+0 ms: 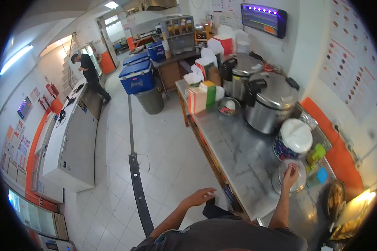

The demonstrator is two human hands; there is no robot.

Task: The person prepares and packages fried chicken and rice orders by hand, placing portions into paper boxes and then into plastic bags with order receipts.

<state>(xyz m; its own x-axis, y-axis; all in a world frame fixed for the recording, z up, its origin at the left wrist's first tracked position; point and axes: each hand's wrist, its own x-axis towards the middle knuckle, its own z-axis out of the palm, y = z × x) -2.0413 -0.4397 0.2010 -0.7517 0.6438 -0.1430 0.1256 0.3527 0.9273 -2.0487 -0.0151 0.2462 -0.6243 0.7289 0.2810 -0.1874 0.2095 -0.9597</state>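
Note:
My right hand is over the metal counter, its fingers closed at the middle of a round, shiny lid. A knob under the fingers is hidden. Just behind stands a white-lidded tub with a dark patterned side. A green item and a light-blue item lie to the right of the lid. My left hand hangs in the air beside the counter's edge, fingers stretched out, holding nothing.
Two large steel cookers and a metal bowl stand farther along the counter. Cartons sit at its far end. Beyond are a grey bin and blue coolers. A person stands by the white freezer.

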